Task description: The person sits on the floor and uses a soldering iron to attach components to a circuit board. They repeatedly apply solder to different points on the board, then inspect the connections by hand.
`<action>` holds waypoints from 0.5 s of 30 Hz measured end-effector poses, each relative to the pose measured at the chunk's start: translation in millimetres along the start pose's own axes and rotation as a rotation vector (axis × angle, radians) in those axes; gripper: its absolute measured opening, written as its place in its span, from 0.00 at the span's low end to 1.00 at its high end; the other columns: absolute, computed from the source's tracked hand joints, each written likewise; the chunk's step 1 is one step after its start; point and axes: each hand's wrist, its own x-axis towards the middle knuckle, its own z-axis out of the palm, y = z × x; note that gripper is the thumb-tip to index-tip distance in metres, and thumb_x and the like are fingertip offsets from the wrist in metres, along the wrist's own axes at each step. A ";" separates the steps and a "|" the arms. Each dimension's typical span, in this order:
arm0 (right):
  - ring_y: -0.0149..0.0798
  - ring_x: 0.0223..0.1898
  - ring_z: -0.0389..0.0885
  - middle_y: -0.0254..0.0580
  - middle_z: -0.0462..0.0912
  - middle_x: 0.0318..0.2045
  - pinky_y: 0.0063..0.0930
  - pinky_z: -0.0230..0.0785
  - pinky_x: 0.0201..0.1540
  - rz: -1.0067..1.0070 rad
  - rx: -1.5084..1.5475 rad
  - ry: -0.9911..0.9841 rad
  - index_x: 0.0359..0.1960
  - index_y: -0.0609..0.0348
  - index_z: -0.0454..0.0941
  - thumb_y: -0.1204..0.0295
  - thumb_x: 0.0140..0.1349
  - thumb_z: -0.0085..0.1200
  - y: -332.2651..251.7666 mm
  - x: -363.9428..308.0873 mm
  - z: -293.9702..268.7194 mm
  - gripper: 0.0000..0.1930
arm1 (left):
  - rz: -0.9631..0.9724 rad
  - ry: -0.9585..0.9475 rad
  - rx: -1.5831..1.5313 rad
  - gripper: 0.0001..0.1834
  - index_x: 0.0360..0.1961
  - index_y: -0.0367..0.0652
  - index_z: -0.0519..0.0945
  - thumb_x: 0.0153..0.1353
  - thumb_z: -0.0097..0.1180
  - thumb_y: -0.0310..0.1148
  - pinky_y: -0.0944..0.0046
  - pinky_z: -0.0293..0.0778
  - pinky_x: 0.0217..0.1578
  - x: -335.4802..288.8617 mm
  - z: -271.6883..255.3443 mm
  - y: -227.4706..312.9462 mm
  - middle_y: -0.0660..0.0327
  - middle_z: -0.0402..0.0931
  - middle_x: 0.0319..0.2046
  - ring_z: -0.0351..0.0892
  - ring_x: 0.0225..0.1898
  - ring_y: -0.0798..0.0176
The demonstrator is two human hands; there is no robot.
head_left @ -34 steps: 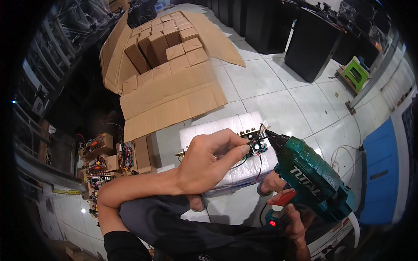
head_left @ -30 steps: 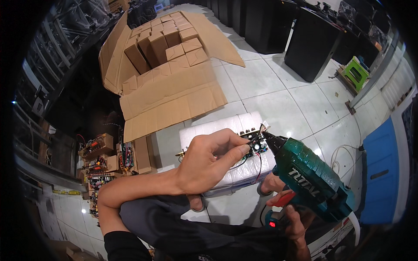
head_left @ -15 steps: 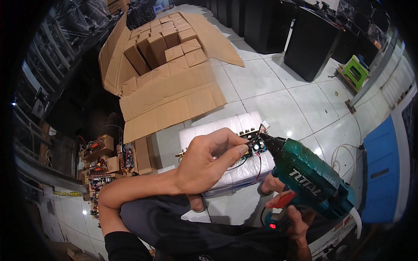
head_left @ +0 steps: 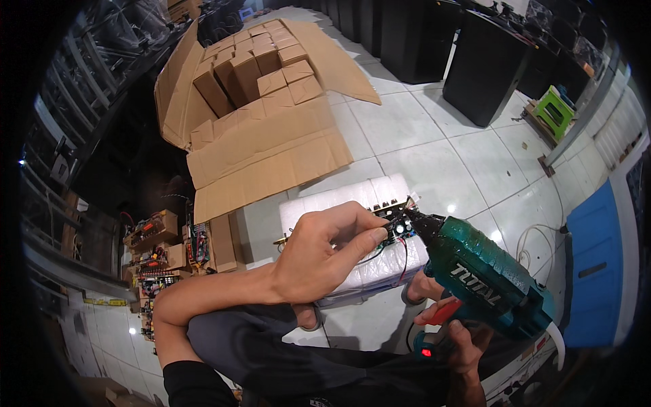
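My left hand pinches a small circuit board with black and red wires, holding it down on a white foam block. My right hand grips the handle of a teal power drill, a finger by its red trigger. The drill's black nose touches the board's right end. Much of the board is hidden under my left fingers.
A large flattened cardboard box with several small brown cartons lies on the tiled floor beyond the foam. Black cabinets stand at the back right, a green stool beside them. Boxes of electronic parts sit at left. A blue panel is at right.
The drill and my right hand have drifted slightly, keeping the nose on the board. My left hand holds the board in the same place.
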 end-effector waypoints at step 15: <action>0.43 0.40 0.83 0.55 0.86 0.34 0.39 0.73 0.52 0.030 -0.019 -0.004 0.54 0.74 0.71 0.73 0.58 0.51 2.0 -2.0 -2.6 0.23 | -0.034 0.019 -0.122 0.07 0.44 0.31 0.78 0.69 0.56 0.25 0.73 0.69 0.34 0.3 1.9 0.4 0.64 0.78 0.32 0.72 0.33 0.77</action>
